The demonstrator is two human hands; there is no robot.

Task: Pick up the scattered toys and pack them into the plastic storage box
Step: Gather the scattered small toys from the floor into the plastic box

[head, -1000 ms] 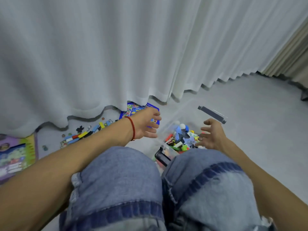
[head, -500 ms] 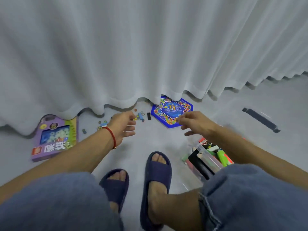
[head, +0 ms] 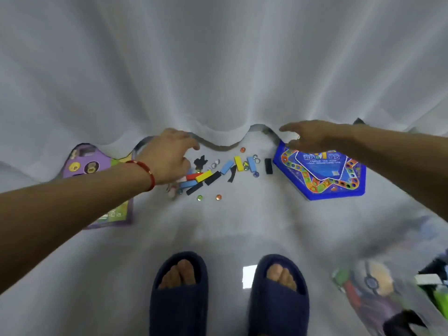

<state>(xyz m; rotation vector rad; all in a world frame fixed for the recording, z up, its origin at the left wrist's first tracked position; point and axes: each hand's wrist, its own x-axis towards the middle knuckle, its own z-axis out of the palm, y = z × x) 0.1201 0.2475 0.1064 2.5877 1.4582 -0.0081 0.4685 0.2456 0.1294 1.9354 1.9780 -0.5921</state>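
Near: our slippers (head: 179, 294) on floor; plastic storage box (head: 397, 292), blurred, now at right edge, lower than half second ago. Scattered blocks (head: 208, 175) closer to us. Left hand (head: 169, 158) now over blocks, fingers loosely curled, holding nothing we can see. Right hand (head: 312, 137) above blue game board (head: 322, 175), fingers released. Far: curtain (head: 218, 69).

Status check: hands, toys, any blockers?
Left hand open over loose blocks. Right hand open above blue game board. Storage box lower right. Curtain hem close behind.
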